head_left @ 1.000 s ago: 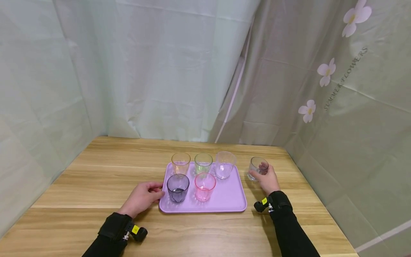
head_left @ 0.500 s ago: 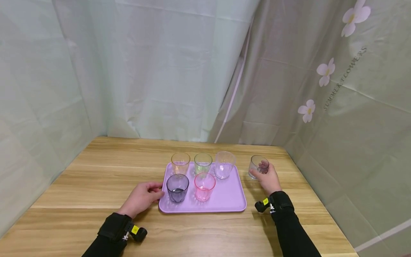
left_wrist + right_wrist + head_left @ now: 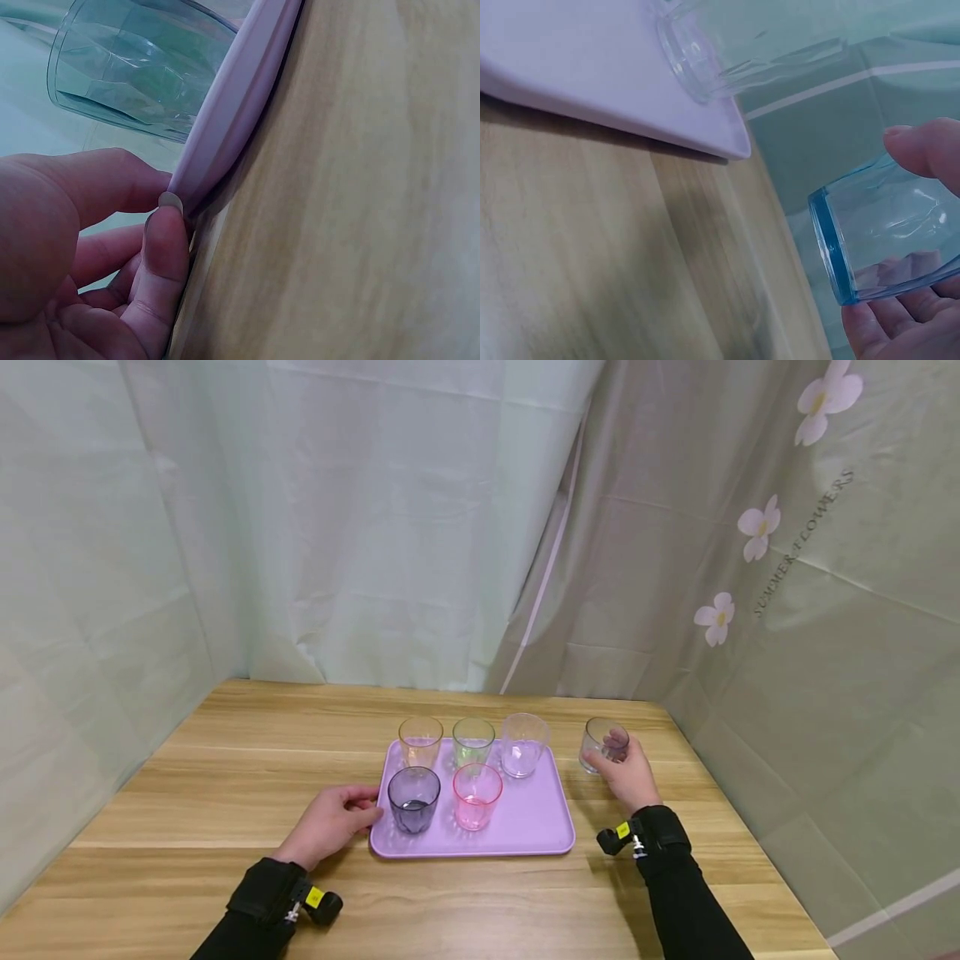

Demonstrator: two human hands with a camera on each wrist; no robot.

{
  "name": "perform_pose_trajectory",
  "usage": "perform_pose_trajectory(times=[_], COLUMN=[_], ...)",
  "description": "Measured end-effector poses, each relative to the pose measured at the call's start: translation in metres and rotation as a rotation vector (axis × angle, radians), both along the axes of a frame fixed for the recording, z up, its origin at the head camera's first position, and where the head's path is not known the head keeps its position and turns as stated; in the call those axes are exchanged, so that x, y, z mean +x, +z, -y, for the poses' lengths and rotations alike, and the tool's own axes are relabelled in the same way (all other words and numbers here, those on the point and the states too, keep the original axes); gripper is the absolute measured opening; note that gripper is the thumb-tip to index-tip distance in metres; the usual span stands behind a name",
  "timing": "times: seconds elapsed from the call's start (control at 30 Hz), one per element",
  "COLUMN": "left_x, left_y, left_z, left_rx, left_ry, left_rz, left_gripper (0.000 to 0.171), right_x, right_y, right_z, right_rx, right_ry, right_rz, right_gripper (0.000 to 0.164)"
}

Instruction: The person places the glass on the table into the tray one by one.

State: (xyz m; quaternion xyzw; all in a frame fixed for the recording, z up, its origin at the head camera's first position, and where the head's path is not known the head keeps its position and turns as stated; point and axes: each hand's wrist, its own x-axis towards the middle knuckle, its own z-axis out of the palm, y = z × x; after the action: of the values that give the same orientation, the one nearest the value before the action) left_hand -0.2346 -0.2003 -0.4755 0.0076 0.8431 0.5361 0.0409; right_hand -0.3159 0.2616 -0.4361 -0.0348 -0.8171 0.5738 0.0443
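At its left edge, the lilac tray point(image 3: 525, 818) is pinched between the thumb and finger of my left hand point(image 3: 330, 822); the pinched rim point(image 3: 217, 127) shows close up in the left wrist view. To the right of the tray, my right hand point(image 3: 630, 777) grips a clear tumbler point(image 3: 600, 746) with a greyish tint, thumb on one side and fingers round the other. That tumbler's base point(image 3: 832, 244) looks bluish in the right wrist view and appears raised off the table. On the tray stand a dark grey tumbler point(image 3: 413, 802) and a pink tumbler point(image 3: 476, 802) in front.
Along the tray's back row are a yellow tumbler point(image 3: 420, 743), a green tumbler point(image 3: 473, 742) and a colourless tumbler point(image 3: 522, 747). The wooden table point(image 3: 225, 802) ends at hanging curtains point(image 3: 390, 527) behind and at both sides.
The tumbler in my right hand has shifted slightly upward in the head view, and the right hand with it. My left hand, the tray and its tumblers have stayed in place.
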Motion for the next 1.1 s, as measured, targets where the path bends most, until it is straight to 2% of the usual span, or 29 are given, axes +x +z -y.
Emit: perform_pose_trajectory(times=[1.1], left_x=[0.0], left_y=[-0.001], left_z=[0.0], left_rx=[0.0], left_ry=[-0.001], left_rz=[-0.007], left_gripper=[0.047], right_x=[0.013], right_y=[0.028], right_z=[0.0], right_rx=[0.038], right_ry=[0.064], right_rz=[-0.047], right_gripper=[0.084])
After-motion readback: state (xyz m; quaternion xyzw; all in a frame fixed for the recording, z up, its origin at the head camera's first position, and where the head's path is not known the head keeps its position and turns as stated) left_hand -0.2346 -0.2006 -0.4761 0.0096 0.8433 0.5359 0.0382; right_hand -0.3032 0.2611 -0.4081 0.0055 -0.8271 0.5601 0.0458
